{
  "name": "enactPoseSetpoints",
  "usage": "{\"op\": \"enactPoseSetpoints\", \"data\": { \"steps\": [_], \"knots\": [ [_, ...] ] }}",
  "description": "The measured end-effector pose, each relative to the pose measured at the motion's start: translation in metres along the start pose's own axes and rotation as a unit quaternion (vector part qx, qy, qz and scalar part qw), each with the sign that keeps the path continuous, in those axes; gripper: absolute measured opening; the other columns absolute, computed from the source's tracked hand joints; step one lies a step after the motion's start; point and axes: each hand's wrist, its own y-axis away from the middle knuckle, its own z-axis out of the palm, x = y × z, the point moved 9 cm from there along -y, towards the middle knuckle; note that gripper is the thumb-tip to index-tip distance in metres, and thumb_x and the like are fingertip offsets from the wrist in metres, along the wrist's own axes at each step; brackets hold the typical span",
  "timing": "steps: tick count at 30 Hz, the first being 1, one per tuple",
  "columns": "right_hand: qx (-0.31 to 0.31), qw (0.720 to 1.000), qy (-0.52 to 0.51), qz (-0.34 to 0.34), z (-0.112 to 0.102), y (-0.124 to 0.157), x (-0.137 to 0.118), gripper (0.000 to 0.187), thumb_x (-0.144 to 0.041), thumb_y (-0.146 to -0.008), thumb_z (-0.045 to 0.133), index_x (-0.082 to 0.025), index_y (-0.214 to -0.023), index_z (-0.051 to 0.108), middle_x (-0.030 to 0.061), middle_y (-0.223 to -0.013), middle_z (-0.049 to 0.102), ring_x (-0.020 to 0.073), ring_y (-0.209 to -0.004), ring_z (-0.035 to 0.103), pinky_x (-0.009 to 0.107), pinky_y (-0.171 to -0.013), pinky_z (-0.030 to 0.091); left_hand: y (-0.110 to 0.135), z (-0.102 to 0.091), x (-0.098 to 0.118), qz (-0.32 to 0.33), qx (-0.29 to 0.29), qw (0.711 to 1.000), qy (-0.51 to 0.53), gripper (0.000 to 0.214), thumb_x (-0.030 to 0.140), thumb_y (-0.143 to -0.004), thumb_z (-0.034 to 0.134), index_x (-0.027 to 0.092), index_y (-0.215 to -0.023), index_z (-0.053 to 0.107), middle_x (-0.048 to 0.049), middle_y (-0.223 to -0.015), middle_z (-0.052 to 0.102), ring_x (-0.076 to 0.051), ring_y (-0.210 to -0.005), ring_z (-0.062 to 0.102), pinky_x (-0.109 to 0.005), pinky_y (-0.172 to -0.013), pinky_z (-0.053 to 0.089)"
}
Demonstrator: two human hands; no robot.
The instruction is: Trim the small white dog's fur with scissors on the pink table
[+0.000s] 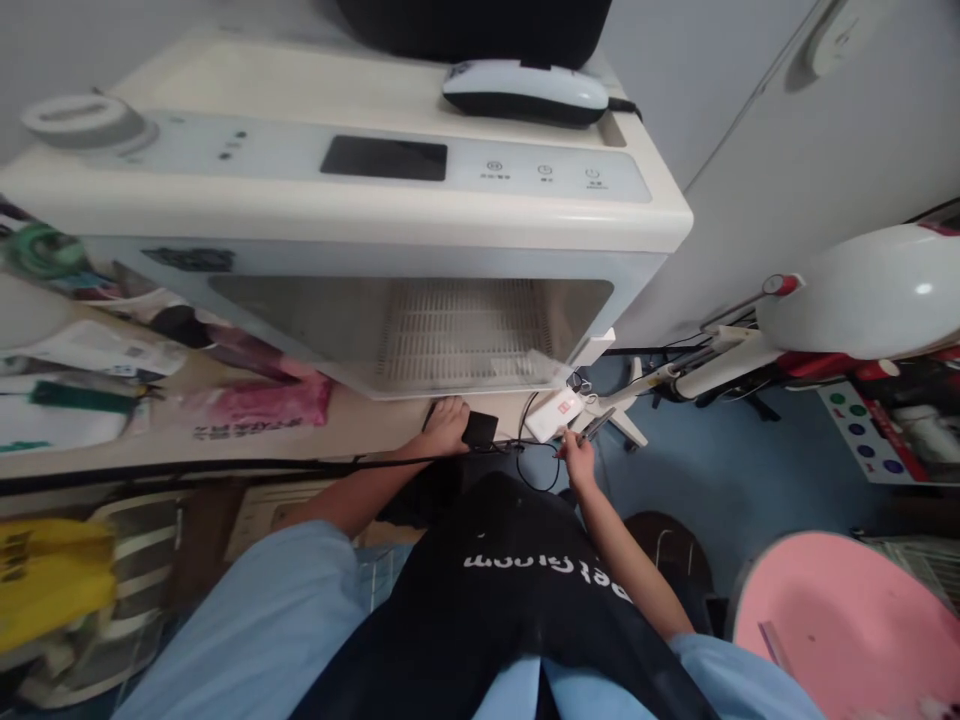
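My left hand (448, 428) is at the table's front edge, its fingers closed over a flat black object (480, 430) that sticks out on its right side. My right hand (577, 462) is pinched closed beside the table's right end. What it grips is too small to make out; a thin, dark, metallic-looking piece shows just beyond the fingers. Close to it is a white box-shaped device (553, 414) with a red mark. A thin black cable (538, 488) loops down between my hands.
Above my hands stands a large white cabinet (390, 215) with a clear front and a slatted floor. A white and black clipper-like device (526, 93) lies on top. Pink packaging (262, 402) is at left. At right are a white lamp-like head (862, 290) and a round pink seat (847, 620).
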Motion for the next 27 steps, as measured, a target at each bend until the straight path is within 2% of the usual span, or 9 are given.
{"op": "enactPoseSetpoints", "data": {
  "steps": [3,5,10,16,19,22,25,27],
  "knots": [
    [-0.001,1.0,-0.005,-0.021,-0.001,0.014,0.001,0.055,-0.076,-0.067,0.063,-0.022,-0.065,0.058,-0.0025,-0.046,0.055,0.0171,-0.05,0.057,0.03,-0.058,0.046,0.003,0.002,-0.003,-0.01,0.015,1.0,0.017,0.067,0.034,-0.066,0.079,0.0,-0.12,0.061,-0.0282,-0.127,0.054,-0.041,-0.119,0.049,-0.047,-0.102,0.036],
    [-0.012,0.999,-0.013,-0.028,0.003,0.02,-0.003,0.055,-0.075,-0.066,0.064,-0.02,-0.068,0.062,-0.0007,-0.049,0.059,0.0184,-0.054,0.059,0.03,-0.06,0.046,0.003,0.002,-0.002,0.011,0.028,0.999,0.017,0.061,0.036,-0.07,0.076,0.0,-0.119,0.062,-0.0273,-0.124,0.056,-0.041,-0.117,0.051,-0.047,-0.101,0.036],
    [-0.074,0.996,-0.006,-0.042,0.023,0.026,-0.017,0.047,-0.065,-0.07,0.064,-0.018,-0.072,0.07,0.0024,-0.055,0.064,0.0204,-0.06,0.061,0.031,-0.06,0.045,0.003,-0.009,0.006,0.094,0.077,0.992,0.014,0.055,0.048,-0.074,0.072,0.007,-0.111,0.065,-0.023,-0.113,0.063,-0.038,-0.111,0.054,-0.047,-0.1,0.034],
    [-0.134,0.99,0.02,-0.046,0.05,0.025,-0.023,0.046,-0.065,-0.072,0.064,-0.019,-0.069,0.068,-0.0001,-0.049,0.058,0.0171,-0.052,0.055,0.03,-0.055,0.045,0.001,-0.01,0.01,0.142,0.069,0.987,-0.028,0.053,0.046,-0.075,0.07,0.005,-0.108,0.068,-0.0222,-0.108,0.064,-0.036,-0.106,0.056,-0.046,-0.098,0.035],
    [-0.164,0.986,0.019,-0.025,0.064,0.022,-0.026,0.048,-0.067,-0.074,0.064,-0.019,-0.071,0.066,0.0007,-0.056,0.063,0.013,-0.044,0.049,0.028,-0.048,0.043,0.005,-0.014,0.026,0.198,0.068,0.977,-0.026,0.048,0.04,-0.077,0.069,0.007,-0.112,0.068,-0.0199,-0.108,0.065,-0.033,-0.105,0.056,-0.043,-0.096,0.036],
    [-0.22,0.975,0.019,-0.017,0.076,0.027,-0.031,0.053,-0.072,-0.075,0.064,-0.019,-0.072,0.064,0.003,-0.065,0.067,0.0112,-0.044,0.049,0.026,-0.044,0.041,0.015,-0.028,0.054,0.273,0.088,0.958,-0.013,0.052,0.038,-0.078,0.069,0.009,-0.12,0.066,-0.0186,-0.11,0.065,-0.031,-0.105,0.056,-0.043,-0.096,0.036],
    [-0.318,0.947,0.035,-0.027,0.087,0.047,-0.033,0.058,-0.078,-0.075,0.061,-0.021,-0.063,0.055,-0.0002,-0.054,0.058,0.0113,-0.044,0.048,0.025,-0.044,0.037,0.025,-0.044,0.082,0.335,0.104,0.936,-0.026,0.055,0.037,-0.08,0.069,0.01,-0.128,0.063,-0.0193,-0.115,0.064,-0.033,-0.108,0.055,-0.046,-0.099,0.036],
    [-0.358,0.932,0.04,-0.041,0.089,0.062,-0.034,0.062,-0.081,-0.076,0.058,-0.023,-0.058,0.048,-0.0034,-0.046,0.047,0.0104,-0.043,0.043,0.024,-0.044,0.032,0.03,-0.051,0.095,0.357,0.093,0.929,-0.036,0.054,0.034,-0.081,0.068,0.01,-0.129,0.063,-0.0194,-0.116,0.064,-0.033,-0.11,0.054,-0.046,-0.101,0.036]
  ]
}}
